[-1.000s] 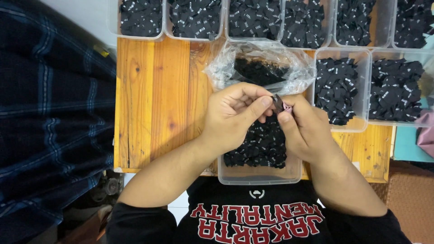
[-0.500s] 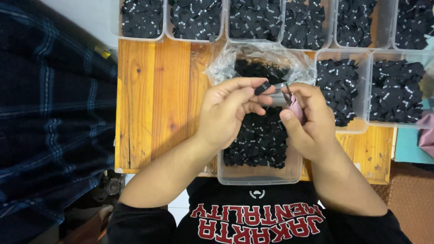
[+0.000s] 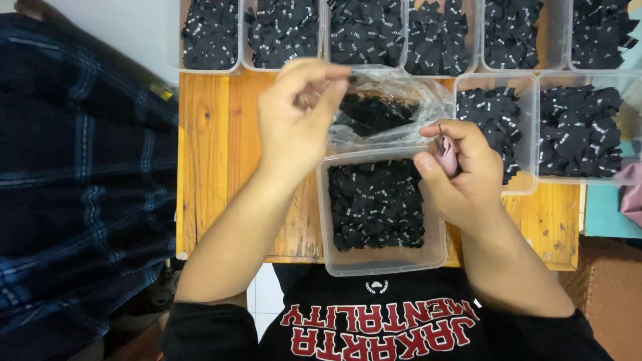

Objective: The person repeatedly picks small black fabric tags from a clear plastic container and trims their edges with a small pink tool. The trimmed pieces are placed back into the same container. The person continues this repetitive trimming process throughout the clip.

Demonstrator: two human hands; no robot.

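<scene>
A small black label (image 3: pixel 350 79) is pinched between the fingertips of my left hand (image 3: pixel 297 113), raised over the clear plastic bag (image 3: pixel 391 110) of labels. My right hand (image 3: pixel 461 167) is clenched around a pink tool (image 3: pixel 446 152). Below sits a clear tub (image 3: pixel 381 210) of black labels on the wooden desk (image 3: pixel 214 154).

Nine clear plastic tubs (image 3: pixel 381 257) of small black fabric labels (image 3: pixel 374 204) sit on one wooden table (image 3: pixel 214 167): six along the far edge, three nearer. One clear plastic bag (image 3: pixel 394 113) holds more. Two hands show.
</scene>
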